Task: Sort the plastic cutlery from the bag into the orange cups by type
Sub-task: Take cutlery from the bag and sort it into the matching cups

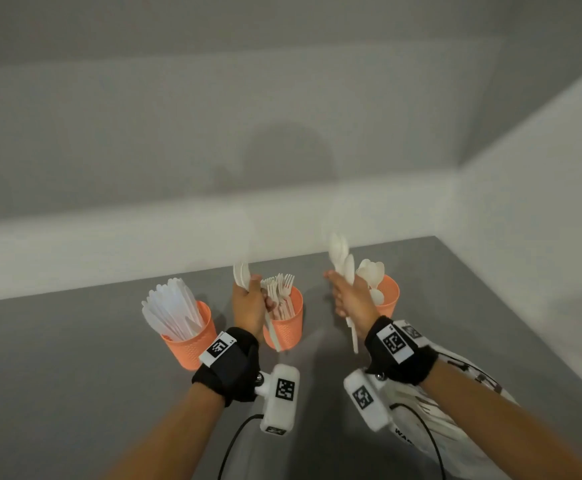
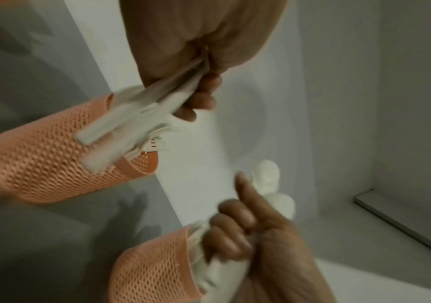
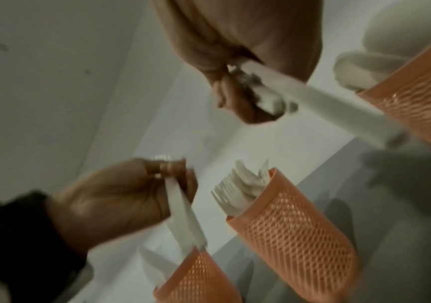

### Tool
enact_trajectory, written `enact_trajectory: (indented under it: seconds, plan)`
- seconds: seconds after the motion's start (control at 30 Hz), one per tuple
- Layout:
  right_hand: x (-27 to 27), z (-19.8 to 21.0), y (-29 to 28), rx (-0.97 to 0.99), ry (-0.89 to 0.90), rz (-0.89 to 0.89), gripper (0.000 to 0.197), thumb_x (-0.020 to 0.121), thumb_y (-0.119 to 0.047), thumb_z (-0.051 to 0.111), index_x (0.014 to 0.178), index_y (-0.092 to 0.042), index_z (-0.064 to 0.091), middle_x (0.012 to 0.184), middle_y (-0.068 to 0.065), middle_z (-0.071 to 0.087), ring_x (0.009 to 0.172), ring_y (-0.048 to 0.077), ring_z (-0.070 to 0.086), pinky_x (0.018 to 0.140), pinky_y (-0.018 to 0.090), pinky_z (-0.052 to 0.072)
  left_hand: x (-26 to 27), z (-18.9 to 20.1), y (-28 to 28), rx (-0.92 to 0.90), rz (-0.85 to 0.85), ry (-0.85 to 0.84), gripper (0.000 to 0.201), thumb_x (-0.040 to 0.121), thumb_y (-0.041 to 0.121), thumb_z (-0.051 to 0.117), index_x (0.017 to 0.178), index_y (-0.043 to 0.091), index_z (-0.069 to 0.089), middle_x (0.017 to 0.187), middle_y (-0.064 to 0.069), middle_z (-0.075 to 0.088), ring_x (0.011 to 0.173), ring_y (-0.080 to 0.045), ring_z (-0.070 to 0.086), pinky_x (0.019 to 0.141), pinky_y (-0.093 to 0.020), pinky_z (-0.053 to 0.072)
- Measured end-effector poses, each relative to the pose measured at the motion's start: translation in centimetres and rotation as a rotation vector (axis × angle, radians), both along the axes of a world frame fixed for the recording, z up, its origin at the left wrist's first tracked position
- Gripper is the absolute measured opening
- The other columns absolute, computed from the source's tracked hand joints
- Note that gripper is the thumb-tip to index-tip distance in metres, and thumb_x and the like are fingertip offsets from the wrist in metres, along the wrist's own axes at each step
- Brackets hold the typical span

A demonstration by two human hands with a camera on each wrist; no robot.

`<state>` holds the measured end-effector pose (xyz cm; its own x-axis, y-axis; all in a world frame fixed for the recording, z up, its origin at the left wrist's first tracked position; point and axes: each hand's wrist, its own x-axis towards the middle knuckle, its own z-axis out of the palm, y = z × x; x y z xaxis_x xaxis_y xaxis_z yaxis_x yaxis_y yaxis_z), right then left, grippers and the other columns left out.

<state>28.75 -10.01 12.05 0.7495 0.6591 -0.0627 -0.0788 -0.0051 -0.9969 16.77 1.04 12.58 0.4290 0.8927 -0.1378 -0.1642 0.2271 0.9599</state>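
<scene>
Three orange mesh cups in a row on the grey counter [image 1: 75, 375], close to the far wall. Left cup [image 1: 189, 344] packed with white knives [image 1: 172, 306]; middle cup [image 1: 284, 323] with forks [image 1: 281, 289]; right cup [image 1: 388, 296] with spoons [image 1: 371, 275].

Left hand [image 1: 248, 303] raised just in front of the middle cup, fingers curled round a small bunch of white spoons [image 1: 241, 277], bowls up, handles trailing down across the cup's front. Right hand [image 1: 352, 299] raised beside the right cup, likewise clamped on several spoons [image 1: 341, 258], bowls pointing up and away, handles poking out below the palm. Hands apart, not touching each other.

Bag [image 1: 431, 414] of remaining cutlery lying at near right on the counter, mostly hidden under the right forearm. Black wrist straps and white camera units on both wrists.
</scene>
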Motion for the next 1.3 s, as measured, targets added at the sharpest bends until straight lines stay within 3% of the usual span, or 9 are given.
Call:
enact_trajectory:
  seconds: [0.17,0.3,0.67,0.73,0.83,0.93,1.0,1.13,1.3]
  plan:
    - [4.3,2.7,-0.1,0.196,0.074,-0.372,0.041,0.088,-0.022,0.06,0.055,-0.016,0.036,0.035,-0.011,0.03,0.03,0.005,0.025,0.036,0.017,0.024,0.4,-0.1,1.0,0.021,0.09,-0.025,0.021,0.095,0.006,0.036,0.077,0.016,0.041,0.053,-0.001,0.037,0.037,-0.005,0.039,0.044,-0.021,0.036]
    - [7.9,3.2,0.0,0.2,0.002,-0.587,0.044,0.088,-0.024,0.06,0.053,-0.017,0.035,0.048,-0.001,0.033,0.045,0.014,0.033,0.052,0.026,0.031,1.3,1.3,1.0,0.066,0.096,-0.067,0.028,0.092,-0.002,0.026,0.084,0.02,0.042,0.062,-0.004,0.035,0.054,-0.014,0.038,0.056,-0.026,0.037]
    - [9.4,-2.4,0.4,0.081,0.047,-0.643,0.045,0.088,-0.042,0.058,0.054,-0.016,0.046,0.052,0.001,0.048,0.04,0.007,0.049,0.048,0.02,0.042,2.8,0.9,1.4,0.158,-0.026,-0.061,0.03,0.081,-0.011,0.031,0.072,0.015,0.043,0.058,-0.007,0.041,0.052,-0.015,0.042,0.061,-0.029,0.04]
    - [9.3,-3.4,0.3,0.048,0.05,-0.629,0.038,0.089,-0.037,0.059,0.058,-0.015,0.053,0.057,0.001,0.055,0.04,0.0,0.052,0.053,0.021,0.045,3.0,0.7,1.3,0.171,-0.05,-0.046,0.03,0.084,-0.01,0.031,0.072,0.014,0.044,0.058,-0.007,0.044,0.052,-0.013,0.044,0.057,-0.024,0.043]
    - [9.3,-3.9,0.5,0.01,0.012,-0.617,0.028,0.087,-0.027,0.062,0.063,-0.017,0.053,0.062,0.001,0.056,0.057,0.014,0.056,0.064,0.03,0.047,3.4,0.3,0.7,0.126,-0.099,-0.061,0.03,0.087,-0.009,0.031,0.073,0.014,0.044,0.059,-0.008,0.047,0.051,-0.015,0.047,0.048,-0.024,0.043]
    - [9.5,-4.1,0.4,-0.021,-0.045,-0.63,0.019,0.086,-0.021,0.059,0.07,-0.016,0.052,0.067,0.002,0.056,0.064,0.02,0.057,0.069,0.035,0.05,3.8,-0.6,0.2,0.134,-0.136,-0.021,0.028,0.09,-0.005,0.033,0.076,0.015,0.046,0.062,-0.008,0.05,0.055,-0.02,0.047,0.055,-0.031,0.041]
    - [9.4,-4.1,0.1,-0.059,-0.093,-0.625,0.004,0.086,-0.017,0.055,0.089,-0.014,0.053,0.081,0.006,0.06,0.077,0.024,0.061,0.078,0.039,0.053,3.9,-1.5,0.0,0.189,-0.131,0.019,0.027,0.093,-0.002,0.034,0.079,0.017,0.047,0.065,-0.008,0.051,0.058,-0.019,0.048,0.057,-0.028,0.044]
    - [9.5,-3.6,-0.2,-0.138,-0.265,-0.637,0.044,0.083,-0.005,0.053,0.125,-0.016,0.044,0.099,0.01,0.06,0.087,0.027,0.059,0.08,0.036,0.05,4.4,-2.6,-0.2,0.326,-0.093,0.088,0.02,0.097,0.007,0.036,0.088,0.018,0.05,0.067,-0.003,0.054,0.06,-0.009,0.053,0.065,-0.022,0.046]
    - [9.2,-2.9,-0.1,-0.302,-0.487,-0.505,0.053,0.085,0.004,0.047,0.132,-0.019,0.046,0.126,0.009,0.052,0.113,0.025,0.053,0.094,0.035,0.044,4.5,-3.9,-0.5,0.71,0.014,0.36,0.018,0.092,0.016,0.043,0.099,0.016,0.06,0.082,0.0,0.059,0.076,-0.018,0.056,0.076,-0.033,0.046]
